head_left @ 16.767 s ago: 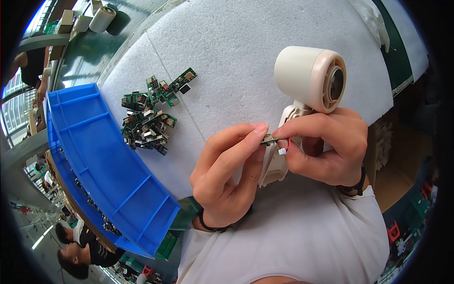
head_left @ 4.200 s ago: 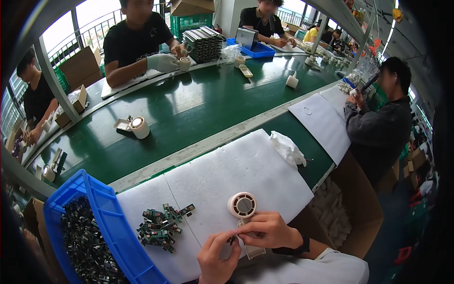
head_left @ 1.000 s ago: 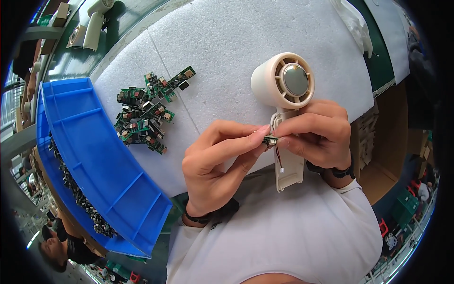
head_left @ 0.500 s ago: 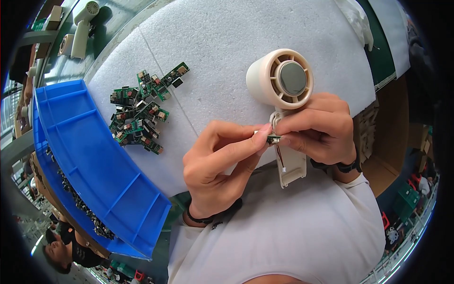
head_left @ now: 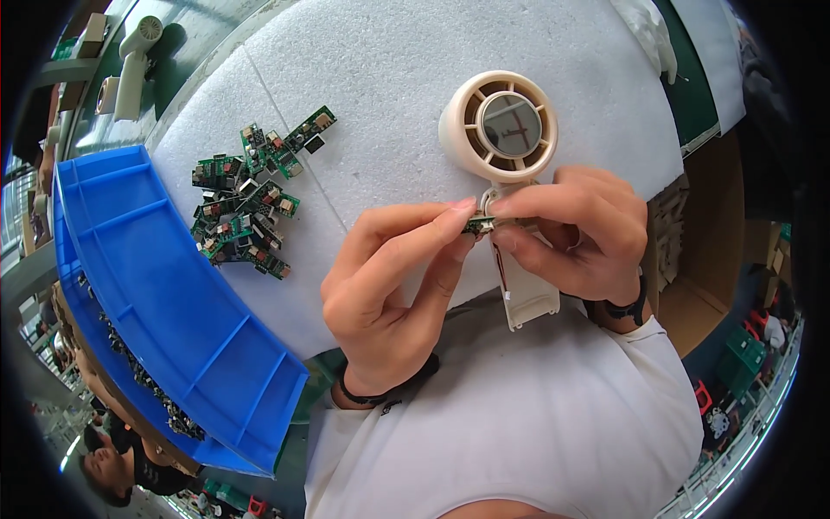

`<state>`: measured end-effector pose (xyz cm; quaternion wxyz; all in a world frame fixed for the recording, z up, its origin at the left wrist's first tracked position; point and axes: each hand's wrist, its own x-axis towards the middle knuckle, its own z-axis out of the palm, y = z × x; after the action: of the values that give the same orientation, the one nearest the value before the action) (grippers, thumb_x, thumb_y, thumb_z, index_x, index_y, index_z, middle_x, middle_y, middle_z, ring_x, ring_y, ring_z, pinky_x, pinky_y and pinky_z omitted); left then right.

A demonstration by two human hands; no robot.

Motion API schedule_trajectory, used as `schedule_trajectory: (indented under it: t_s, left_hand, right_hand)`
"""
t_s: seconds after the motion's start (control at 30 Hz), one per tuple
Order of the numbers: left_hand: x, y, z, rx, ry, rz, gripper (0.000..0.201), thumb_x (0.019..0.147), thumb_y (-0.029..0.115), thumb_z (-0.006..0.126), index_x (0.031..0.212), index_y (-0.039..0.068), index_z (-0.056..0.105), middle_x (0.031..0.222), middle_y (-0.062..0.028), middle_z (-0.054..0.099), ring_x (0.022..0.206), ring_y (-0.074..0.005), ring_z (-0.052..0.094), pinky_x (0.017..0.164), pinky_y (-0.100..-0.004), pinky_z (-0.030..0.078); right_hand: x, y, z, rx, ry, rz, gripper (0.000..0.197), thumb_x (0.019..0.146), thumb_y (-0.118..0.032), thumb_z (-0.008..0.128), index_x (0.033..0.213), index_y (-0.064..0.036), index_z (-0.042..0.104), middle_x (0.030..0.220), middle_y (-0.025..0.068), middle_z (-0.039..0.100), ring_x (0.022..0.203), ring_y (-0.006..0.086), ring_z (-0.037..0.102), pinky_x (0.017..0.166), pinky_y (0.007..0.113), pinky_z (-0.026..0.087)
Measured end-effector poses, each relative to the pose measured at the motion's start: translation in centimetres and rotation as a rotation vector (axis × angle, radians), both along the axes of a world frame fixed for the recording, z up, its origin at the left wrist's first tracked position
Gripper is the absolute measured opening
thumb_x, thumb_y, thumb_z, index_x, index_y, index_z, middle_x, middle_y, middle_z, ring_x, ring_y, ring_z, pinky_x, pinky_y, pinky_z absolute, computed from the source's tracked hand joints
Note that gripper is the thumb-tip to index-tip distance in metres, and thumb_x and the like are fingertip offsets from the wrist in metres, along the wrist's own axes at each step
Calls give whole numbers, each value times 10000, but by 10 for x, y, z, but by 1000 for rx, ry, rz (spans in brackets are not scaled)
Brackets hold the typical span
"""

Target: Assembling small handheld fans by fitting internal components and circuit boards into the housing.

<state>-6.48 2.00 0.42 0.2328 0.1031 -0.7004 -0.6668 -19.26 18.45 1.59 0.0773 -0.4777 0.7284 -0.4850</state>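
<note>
My left hand [head_left: 393,285] pinches a small green circuit board [head_left: 475,227] between thumb and fingertips. A cream handheld fan [head_left: 451,138] has its round grille and mirror-like centre disc facing up. My right hand [head_left: 579,229] is closed at the fan's neck, its thumb and index fingertips against the board's right end. What those two fingertips pinch is hidden. Below them, the fan's opened handle shell [head_left: 529,303] points toward my body. Thin dark and red wires [head_left: 501,268] with a small white plug run along its left edge.
Several green circuit boards [head_left: 246,203] lie heaped on the white foam sheet [head_left: 380,95]. At left a blue divided tray [head_left: 173,259] sits over another bin holding small parts. Another fan [head_left: 134,69] lies at the far left. An open cardboard box [head_left: 705,251] stands at right.
The fan's head has tilted, and its disc now shows a dark red line reflected. Both hands and the board have shifted slightly up and left; the grips look the same.
</note>
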Motion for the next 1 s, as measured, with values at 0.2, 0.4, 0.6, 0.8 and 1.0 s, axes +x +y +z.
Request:
schedule_trajectory:
  t_s: [0.2, 0.4, 0.6, 0.8, 1.0]
  left_hand:
    - [3, -5, 1, -47, -44, 2, 384, 791, -197, 708, 1136, -29, 724, 1061, -171, 687, 899, -224, 704, 763, -285, 582]
    - [-6, 9, 5, -182, -85, 39, 311, 856, -192, 621, 1127, -62, 698, 1104, -193, 655, 874, -223, 689, 746, -288, 565]
    - [3, 7, -5, -291, -167, 84, 224, 896, -68, 654, 1113, -16, 663, 1050, -180, 650, 921, -279, 656, 824, -335, 536]
    - [-3, 12, -6, -327, -127, 77, 167, 943, -60, 651, 1106, -81, 673, 979, -197, 698, 849, -250, 712, 774, -331, 567]
    - [-6, 9, -3, -352, -56, 113, 171, 922, -55, 678, 1090, -87, 684, 943, -190, 698, 820, -237, 687, 743, -320, 560]
  right_hand:
    - [9, 7, 6, -16, 147, 44, 272, 694, -72, 854, 948, -117, 769, 798, -18, 625, 647, 146, 519, 551, 261, 427]
    - [0, 7, -9, -250, 192, 15, 142, 827, -156, 791, 951, -113, 734, 976, 7, 656, 838, 214, 584, 682, 291, 511]
    - [15, -9, -29, -336, 136, -111, 117, 900, -121, 714, 960, -54, 640, 942, 65, 601, 891, 264, 564, 756, 351, 501]
    - [20, 7, -24, -269, 81, -237, 110, 879, -109, 715, 908, -46, 630, 867, 66, 561, 850, 261, 528, 712, 358, 478]
    - [20, -15, -33, -345, 82, -310, 94, 854, -93, 712, 861, -40, 635, 853, 62, 557, 812, 254, 526, 678, 368, 471]
